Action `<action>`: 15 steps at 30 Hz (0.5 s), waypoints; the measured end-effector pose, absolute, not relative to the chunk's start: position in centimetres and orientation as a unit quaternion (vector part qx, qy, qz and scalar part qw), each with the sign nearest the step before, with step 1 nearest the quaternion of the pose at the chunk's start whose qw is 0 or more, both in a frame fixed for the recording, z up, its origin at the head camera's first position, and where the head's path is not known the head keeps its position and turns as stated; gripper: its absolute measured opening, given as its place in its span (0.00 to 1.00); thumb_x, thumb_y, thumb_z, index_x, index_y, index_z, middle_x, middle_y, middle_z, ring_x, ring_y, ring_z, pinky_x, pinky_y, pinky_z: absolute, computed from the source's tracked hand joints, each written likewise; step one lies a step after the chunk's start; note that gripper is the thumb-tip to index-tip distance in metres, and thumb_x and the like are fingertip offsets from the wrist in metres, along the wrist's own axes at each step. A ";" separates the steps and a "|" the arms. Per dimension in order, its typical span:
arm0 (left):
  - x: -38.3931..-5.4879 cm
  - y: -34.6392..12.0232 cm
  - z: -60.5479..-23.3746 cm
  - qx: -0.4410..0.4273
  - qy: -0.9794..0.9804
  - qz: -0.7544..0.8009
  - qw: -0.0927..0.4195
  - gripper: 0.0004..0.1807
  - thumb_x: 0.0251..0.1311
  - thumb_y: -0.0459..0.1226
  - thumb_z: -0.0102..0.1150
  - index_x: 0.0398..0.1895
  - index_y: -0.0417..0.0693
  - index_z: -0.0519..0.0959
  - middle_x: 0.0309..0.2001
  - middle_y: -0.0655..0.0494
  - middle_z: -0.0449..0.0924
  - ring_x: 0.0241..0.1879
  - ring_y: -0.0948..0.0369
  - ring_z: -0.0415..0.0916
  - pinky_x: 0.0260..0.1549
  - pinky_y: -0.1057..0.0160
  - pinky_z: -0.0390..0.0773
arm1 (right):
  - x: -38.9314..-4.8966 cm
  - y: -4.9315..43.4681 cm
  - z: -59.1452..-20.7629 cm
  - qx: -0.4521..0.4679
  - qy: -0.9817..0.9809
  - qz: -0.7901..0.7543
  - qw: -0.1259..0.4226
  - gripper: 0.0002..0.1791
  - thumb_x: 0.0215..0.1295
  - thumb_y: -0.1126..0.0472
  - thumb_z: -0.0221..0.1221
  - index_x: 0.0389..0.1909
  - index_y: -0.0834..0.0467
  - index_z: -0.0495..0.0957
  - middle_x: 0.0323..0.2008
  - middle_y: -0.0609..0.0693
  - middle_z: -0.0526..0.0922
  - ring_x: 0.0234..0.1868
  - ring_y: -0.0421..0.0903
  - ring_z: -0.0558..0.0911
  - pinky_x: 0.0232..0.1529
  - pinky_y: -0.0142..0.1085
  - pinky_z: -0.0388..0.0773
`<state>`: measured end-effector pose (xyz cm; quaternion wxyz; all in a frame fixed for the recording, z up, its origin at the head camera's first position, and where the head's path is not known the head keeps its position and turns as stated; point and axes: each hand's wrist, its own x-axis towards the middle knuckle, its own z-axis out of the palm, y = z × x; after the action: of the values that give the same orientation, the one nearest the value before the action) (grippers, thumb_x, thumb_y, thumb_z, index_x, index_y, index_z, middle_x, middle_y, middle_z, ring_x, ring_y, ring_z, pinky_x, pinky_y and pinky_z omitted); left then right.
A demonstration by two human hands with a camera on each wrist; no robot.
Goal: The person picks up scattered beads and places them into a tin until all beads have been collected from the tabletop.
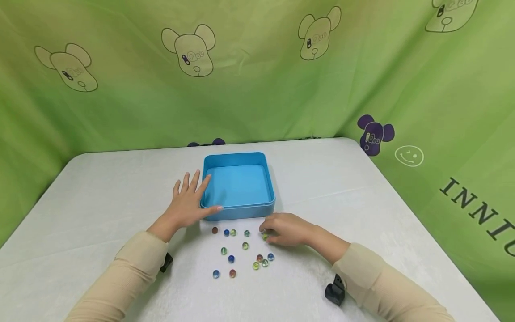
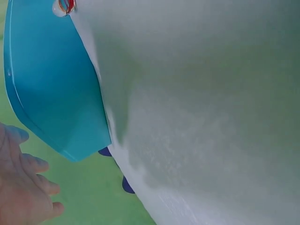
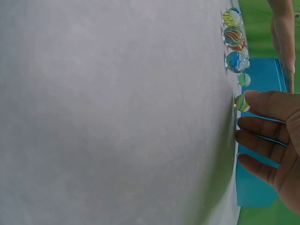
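A blue open-topped box [image 1: 238, 212] stands on the table. My left hand [image 1: 187, 208] is at its left side with fingers spread, the thumb across the front left corner; firm contact cannot be made out. In front of the box, my right hand [image 1: 289, 229] reaches low over the table with loosely bent fingers. In the right wrist view, its thumb touches a yellow-green marble [image 3: 242, 103], and a gap shows between that marble and the index finger. A clear marble [image 1: 263, 231] is partly hidden by the fingers.
Several glass marbles lie scattered before the box, among them a dark blue marble [image 1: 231, 259], a brown marble [image 1: 232, 273] and a green marble [image 1: 245, 245]. A white cloth covers the table [image 1: 322, 179]. Green printed curtains [image 1: 257, 98] hang behind and at the right.
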<state>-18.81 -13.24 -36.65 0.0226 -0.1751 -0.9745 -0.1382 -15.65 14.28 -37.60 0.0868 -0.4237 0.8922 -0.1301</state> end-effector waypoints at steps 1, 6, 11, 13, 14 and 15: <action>-18.9 -13.2 -36.7 -0.177 -0.974 -0.139 0.020 0.51 0.45 0.66 0.45 0.66 0.46 0.45 0.66 0.41 0.35 0.62 0.42 0.29 0.54 0.42 0.32 | -15.7 14.3 -37.6 -0.425 0.892 -0.128 0.086 0.14 0.51 0.58 0.60 0.39 0.59 0.78 0.34 0.46 0.77 0.36 0.38 0.74 0.40 0.32 0.70; -19.2 -13.1 -36.7 -0.179 -0.974 -0.139 0.012 0.51 0.46 0.66 0.44 0.67 0.47 0.43 0.66 0.41 0.34 0.63 0.43 0.28 0.55 0.43 0.31 | -15.8 14.1 -37.6 -0.433 0.890 -0.120 0.078 0.10 0.50 0.59 0.61 0.35 0.57 0.79 0.30 0.43 0.76 0.32 0.37 0.72 0.37 0.30 0.70; -19.5 -12.9 -36.9 -0.183 -0.973 -0.142 0.003 0.50 0.47 0.66 0.44 0.67 0.47 0.43 0.66 0.42 0.34 0.63 0.43 0.28 0.55 0.43 0.31 | -15.9 14.1 -37.8 -0.436 0.889 -0.115 0.081 0.08 0.50 0.60 0.61 0.32 0.56 0.80 0.28 0.41 0.75 0.30 0.35 0.70 0.35 0.29 0.70; -19.6 -12.9 -37.0 -0.185 -0.972 -0.142 0.001 0.50 0.47 0.66 0.44 0.67 0.47 0.43 0.66 0.42 0.34 0.63 0.44 0.28 0.55 0.44 0.31 | -16.0 14.1 -37.9 -0.439 0.888 -0.113 0.080 0.08 0.49 0.60 0.61 0.32 0.56 0.80 0.27 0.41 0.74 0.30 0.35 0.70 0.35 0.29 0.70; -19.6 -12.9 -37.1 -0.187 -0.972 -0.142 0.000 0.50 0.47 0.66 0.44 0.67 0.47 0.43 0.66 0.42 0.34 0.63 0.44 0.28 0.55 0.44 0.31 | -16.1 14.1 -38.0 -0.440 0.887 -0.112 0.079 0.07 0.49 0.60 0.61 0.32 0.56 0.80 0.27 0.40 0.74 0.29 0.35 0.70 0.34 0.29 0.69; -19.7 -12.8 -37.1 -0.188 -0.972 -0.143 -0.001 0.50 0.47 0.65 0.44 0.67 0.47 0.43 0.66 0.42 0.34 0.63 0.45 0.28 0.55 0.44 0.31 | -16.1 14.1 -38.0 -0.441 0.887 -0.110 0.079 0.07 0.49 0.60 0.61 0.31 0.55 0.80 0.27 0.40 0.74 0.29 0.35 0.70 0.34 0.29 0.69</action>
<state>-19.67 -12.84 -37.14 -0.0007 -0.1883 -0.9717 -0.1426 -16.10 14.09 -38.00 0.0790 -0.4408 0.8873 -0.1105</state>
